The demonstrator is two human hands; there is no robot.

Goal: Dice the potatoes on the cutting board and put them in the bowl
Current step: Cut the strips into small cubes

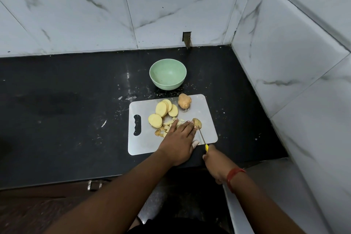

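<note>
A grey cutting board [204, 118] lies on the black counter. On it are round potato slices [161, 109], small cut pieces [166, 127], a whole potato [184, 100] at the far edge, and a potato end piece [198, 122]. My left hand [180, 138] lies flat on the board, fingers spread over the cut pieces, fingertips touching the end piece. My right hand [214, 161] grips a yellow-handled knife [203, 137] whose blade meets the end piece. The empty green bowl [167, 74] stands behind the board.
Tiled walls close the counter at the back and on the right [284, 62]. The counter's front edge [76, 182] runs just below the board, with a metal handle [94, 185] under it. Crumbs speckle the counter near the bowl.
</note>
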